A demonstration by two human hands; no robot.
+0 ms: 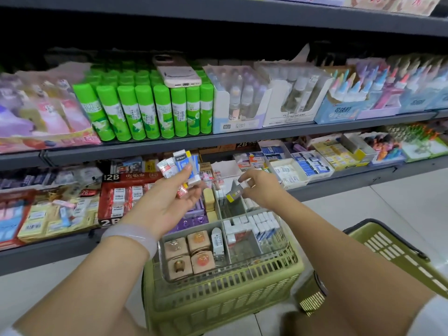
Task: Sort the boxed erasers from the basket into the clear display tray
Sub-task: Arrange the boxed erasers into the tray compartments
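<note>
Left hand (169, 202) grips boxed erasers (180, 169); right hand (260, 187) pinches 1 eraser (234, 194) above tray (286, 241).

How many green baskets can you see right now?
2: one basket sits under the clear tray; a second basket lies to its right, partly hidden behind the right arm.

"2B" stands in white on the black top edge of the red eraser display carton (126, 195), and again in large white figures on its lower front corner. A second "2B" shows on a dark carton (244, 144) at the back of the lower shelf. A small "2B" mark also sits on a red packet (86, 192) left of the red carton. The pale blue display box (339, 112) on the middle shelf carries Chinese characters, "可洗的". Print on the green glue sticks (145, 112) and the eraser boxes is too small to read.
</note>
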